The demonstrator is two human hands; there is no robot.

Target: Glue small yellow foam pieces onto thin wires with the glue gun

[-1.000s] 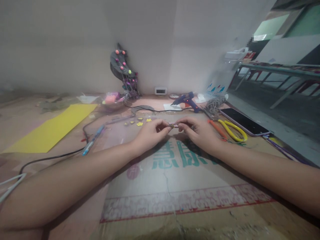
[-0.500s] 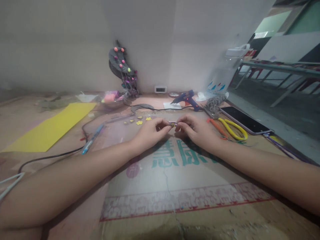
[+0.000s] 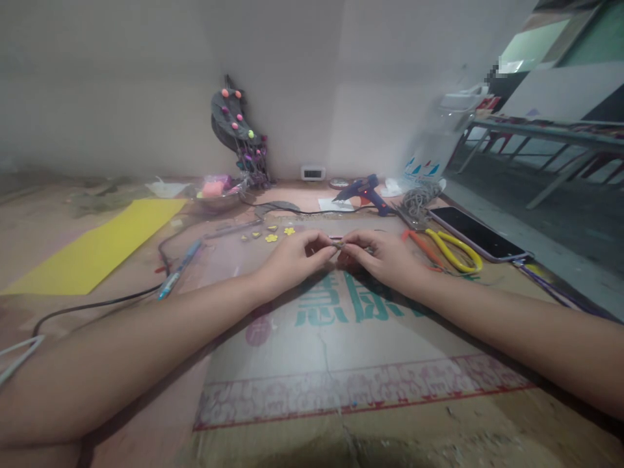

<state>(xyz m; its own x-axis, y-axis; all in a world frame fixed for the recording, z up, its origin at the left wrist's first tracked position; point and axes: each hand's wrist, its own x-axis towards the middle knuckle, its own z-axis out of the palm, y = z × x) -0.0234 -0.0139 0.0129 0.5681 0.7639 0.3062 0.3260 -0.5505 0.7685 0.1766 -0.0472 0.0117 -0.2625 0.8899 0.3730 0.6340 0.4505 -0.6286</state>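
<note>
My left hand and my right hand meet above the printed board, thumbs and forefingers pinched together. Between the fingertips is a small greyish-yellow piece, mostly hidden and too small to name; both hands appear to grip it. To the left of my left hand lie yellow flower cutouts and several small grey-and-yellow pieces. Beyond my hands a blue hot glue gun rests on the table. Closest to my right hand are scissors with yellow handles and an orange-handled tool.
A yellow sheet, a blue pen and a black cable are on the left. At the back stand a grey crescent ornament and a small digital clock. Grey yarn, a phone and a clear jug are right.
My right fingertips have come closer to the left ones, and the small piece between them is more covered now. The view has shifted slightly; the things on the table have not moved.
</note>
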